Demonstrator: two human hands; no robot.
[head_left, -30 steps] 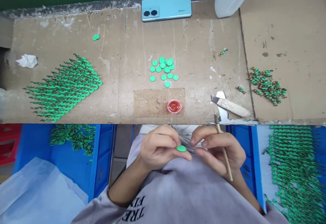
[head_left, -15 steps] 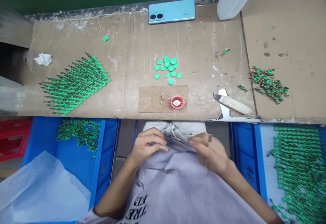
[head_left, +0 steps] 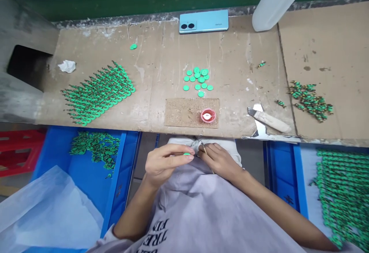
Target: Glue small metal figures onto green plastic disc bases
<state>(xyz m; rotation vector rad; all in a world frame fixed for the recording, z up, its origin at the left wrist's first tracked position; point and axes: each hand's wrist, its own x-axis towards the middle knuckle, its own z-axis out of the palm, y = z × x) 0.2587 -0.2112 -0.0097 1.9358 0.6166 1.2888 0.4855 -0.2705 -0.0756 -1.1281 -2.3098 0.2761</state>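
Observation:
Over my lap, my left hand [head_left: 167, 161] pinches a green disc [head_left: 187, 154] between thumb and fingers. Close beside it on the right, my right hand [head_left: 219, 160] is closed round a thin stick [head_left: 205, 149]. Beyond my hands, a pink-rimmed cup of red liquid [head_left: 208, 116] rests on a small cardboard piece [head_left: 180, 113]. Loose green discs [head_left: 197, 75] lie behind that piece. Rows of green pieces with dark stems [head_left: 100, 93] cover the left part of the table.
A phone [head_left: 204, 21] lies at the back. On the right are a knife [head_left: 269, 120] and a pile of small green-and-gold figures [head_left: 311, 100]. Blue bins [head_left: 115, 191] with green pieces flank my lap. A white post [head_left: 278, 3] stands at the back.
My right hand has moved left, close to my left hand, and its stick now shows clearly. My left hand has turned slightly, showing more of the green disc. The camera view has shifted.

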